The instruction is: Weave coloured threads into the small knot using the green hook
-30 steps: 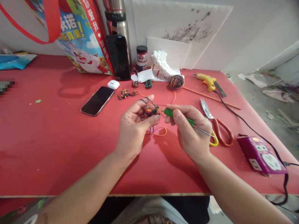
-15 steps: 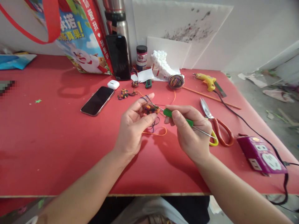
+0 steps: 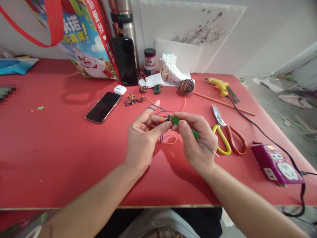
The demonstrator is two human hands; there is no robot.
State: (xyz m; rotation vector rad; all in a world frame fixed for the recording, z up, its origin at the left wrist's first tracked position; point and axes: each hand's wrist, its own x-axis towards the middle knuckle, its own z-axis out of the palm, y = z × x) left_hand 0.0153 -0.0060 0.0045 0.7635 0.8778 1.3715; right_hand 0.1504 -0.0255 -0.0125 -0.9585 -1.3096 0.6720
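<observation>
Red tabletop (image 3: 74, 158) spreads beneath my forearms, and both hands work just above it. My right hand (image 3: 200, 142) grasps a green-handled hook (image 3: 195, 134), pinched between thumb and forefinger much like a pen, which I judge leaves the tip free for small turns. Its long axis slants: the bare metal rear end pokes out below my palm, towards me and to the right, while the front points away and left, at the small yarn piece (image 3: 162, 122). That tip is lost among fingers and yarn, so I cannot tell how it sits in the stitches.

My left hand (image 3: 141, 138) pinches the piece between thumb and fingers, mostly hiding it, likely to steady it close to the hook. A dark strand (image 3: 151, 108) goes round my raised left forefinger, probably for tension. Loose orange thread (image 3: 170, 142) lies below.

Just beyond my right hand, scissors (image 3: 221, 122) lie with handles towards me, handy to grab, I'd say. Farther off rests the yarn ball (image 3: 186, 86), a strand trailing my way, apparently so it can unwind freely.
</observation>
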